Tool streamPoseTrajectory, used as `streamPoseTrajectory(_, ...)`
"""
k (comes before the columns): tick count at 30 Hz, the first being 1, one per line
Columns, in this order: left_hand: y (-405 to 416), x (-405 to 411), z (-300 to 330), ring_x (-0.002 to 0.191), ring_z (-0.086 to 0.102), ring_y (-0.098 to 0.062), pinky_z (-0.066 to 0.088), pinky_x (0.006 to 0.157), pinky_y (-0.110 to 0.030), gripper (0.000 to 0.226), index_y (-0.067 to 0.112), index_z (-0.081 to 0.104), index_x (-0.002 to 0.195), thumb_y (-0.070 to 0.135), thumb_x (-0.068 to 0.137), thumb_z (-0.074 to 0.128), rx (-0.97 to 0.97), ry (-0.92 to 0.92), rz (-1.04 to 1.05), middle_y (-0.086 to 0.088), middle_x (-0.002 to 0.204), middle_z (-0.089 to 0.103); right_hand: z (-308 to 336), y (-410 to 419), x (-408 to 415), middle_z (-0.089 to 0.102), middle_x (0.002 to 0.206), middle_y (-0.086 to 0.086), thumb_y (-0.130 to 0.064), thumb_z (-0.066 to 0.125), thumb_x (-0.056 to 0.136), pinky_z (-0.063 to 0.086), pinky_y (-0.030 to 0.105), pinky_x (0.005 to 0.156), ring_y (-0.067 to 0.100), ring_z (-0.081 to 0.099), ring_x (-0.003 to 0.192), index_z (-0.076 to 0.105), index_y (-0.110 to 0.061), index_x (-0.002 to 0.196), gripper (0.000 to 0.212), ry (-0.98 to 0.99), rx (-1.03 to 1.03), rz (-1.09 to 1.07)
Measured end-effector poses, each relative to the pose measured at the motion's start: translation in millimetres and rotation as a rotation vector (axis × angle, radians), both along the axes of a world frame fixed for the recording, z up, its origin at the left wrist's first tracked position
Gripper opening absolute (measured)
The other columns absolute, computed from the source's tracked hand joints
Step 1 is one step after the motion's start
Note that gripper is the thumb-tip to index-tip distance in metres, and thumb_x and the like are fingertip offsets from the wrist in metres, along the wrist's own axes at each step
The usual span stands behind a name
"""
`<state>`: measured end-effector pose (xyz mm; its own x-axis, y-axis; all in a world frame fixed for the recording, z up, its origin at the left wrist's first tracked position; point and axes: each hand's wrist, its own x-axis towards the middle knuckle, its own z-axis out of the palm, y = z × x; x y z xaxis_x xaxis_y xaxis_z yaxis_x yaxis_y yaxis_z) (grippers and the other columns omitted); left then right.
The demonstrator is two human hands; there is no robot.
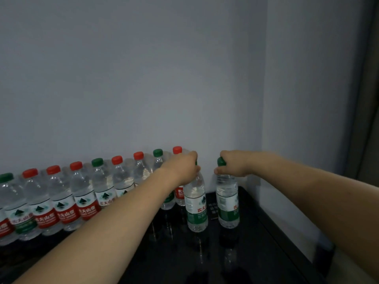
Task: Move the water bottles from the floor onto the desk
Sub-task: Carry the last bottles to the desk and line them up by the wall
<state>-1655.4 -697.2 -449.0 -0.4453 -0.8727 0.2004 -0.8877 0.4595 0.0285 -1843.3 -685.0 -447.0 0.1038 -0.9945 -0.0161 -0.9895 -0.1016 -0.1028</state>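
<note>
Here, two green-labelled bottles (195, 210) upright on desk (266, 253), one per hand (182, 167)

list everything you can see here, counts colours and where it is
row bottles: ten caps showing, seven red and three green, clear with red or green labels, upright along the wall on the desk
held bottles: two, green caps and labels, upright at the right end of the row, one under the left hand, one under the right
desk: one, glossy black, lower part of view
wall: grey, behind the row, meeting a side wall at right
left hand: one, grip round its bottle's neck
right hand: one, grip round its bottle's neck just under the cap
</note>
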Motion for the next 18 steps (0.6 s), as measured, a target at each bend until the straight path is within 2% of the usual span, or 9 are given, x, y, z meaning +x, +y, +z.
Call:
streamPoseTrajectory(1, -2.0, -0.5, -1.5, 0.084, 0.059, -0.025, 0.050, 0.071, -0.039, 0.021, 0.015, 0.048, 0.110, 0.033, 0.100, 0.049, 0.021, 0.022, 0.006, -0.010, 0.101, 0.061, -2.2, -1.3, -2.0, 0.051, 0.089, 0.001, -0.056, 0.054, 0.091, 0.046, 0.036, 0.070, 0.024, 0.057, 0.083, 0.039, -0.018, 0.099, 0.041, -0.006, -0.026, 0.013)
streamPoseTrajectory(3, -6.5, -0.8, -1.7, 0.077, 0.056, -0.018, 0.045, 0.061, -0.035, 0.018, 0.019, 0.045, 0.106, 0.034, 0.100, 0.050, 0.060, 0.054, -0.003, -0.004, 0.092, 0.057, -4.0, -5.2, -6.2, 0.054, 0.089, 0.002, -0.056, 0.054, 0.090, 0.045, 0.033, 0.064, 0.021, 0.057, 0.076, 0.041, -0.018, 0.091, 0.041, -0.027, -0.089, 0.021)
streamPoseTrajectory(6, -14.9, -1.9, 1.4, 0.071, 0.051, -0.012, 0.034, 0.052, -0.029, 0.016, 0.022, 0.045, 0.105, 0.036, 0.100, 0.050, 0.042, 0.053, -0.049, 0.002, 0.085, 0.052, -4.8, -14.7, -14.0, 0.062, 0.075, 0.006, -0.055, 0.055, 0.091, 0.043, 0.023, 0.044, 0.014, 0.060, 0.045, 0.047, -0.016, 0.081, 0.041, -0.125, -0.169, -0.039)
streamPoseTrajectory(8, -23.6, -5.1, 6.8, 0.075, 0.053, -0.016, 0.039, 0.056, -0.031, 0.017, 0.021, 0.047, 0.108, 0.036, 0.101, 0.050, 0.026, 0.053, -0.082, -0.001, 0.089, 0.055, -5.7, -23.0, -18.6, 0.062, 0.059, 0.007, -0.051, 0.056, 0.091, 0.042, 0.022, 0.040, 0.015, 0.058, 0.034, 0.053, -0.010, 0.075, 0.044, -0.210, -0.196, -0.106)
streamPoseTrajectory(11, -42.3, -10.9, 19.5, 0.078, 0.054, -0.019, 0.043, 0.064, -0.034, 0.013, 0.021, 0.047, 0.108, 0.032, 0.102, 0.048, 0.023, 0.035, -0.106, -0.004, 0.093, 0.057, -7.4, -38.3, -20.7, 0.057, 0.044, 0.007, -0.045, 0.060, 0.090, 0.045, 0.024, 0.041, 0.018, 0.057, 0.031, 0.055, -0.006, 0.067, 0.045, -0.299, -0.229, -0.173)
streamPoseTrajectory(14, -63.3, -20.9, 28.8, 0.082, 0.055, -0.022, 0.042, 0.068, -0.034, 0.012, 0.021, 0.048, 0.109, 0.031, 0.102, 0.046, 0.018, -0.006, -0.120, -0.004, 0.096, 0.058, -4.3, -56.1, -20.2, 0.058, 0.045, 0.009, -0.040, 0.064, 0.087, 0.050, 0.028, 0.041, 0.020, 0.060, 0.034, 0.054, -0.005, 0.068, 0.041, -0.349, -0.244, -0.217)
streamPoseTrajectory(18, -88.9, -35.9, 21.4, 0.084, 0.054, -0.024, 0.036, 0.076, -0.036, 0.014, 0.026, 0.047, 0.112, 0.036, 0.102, 0.042, -0.083, -0.158, -0.125, 0.000, 0.096, 0.058, 3.0, -81.2, -21.9, 0.060, 0.040, 0.010, -0.035, 0.066, 0.083, 0.058, 0.036, 0.046, 0.024, 0.065, 0.041, 0.056, -0.002, 0.075, 0.036, -0.423, -0.234, -0.268)
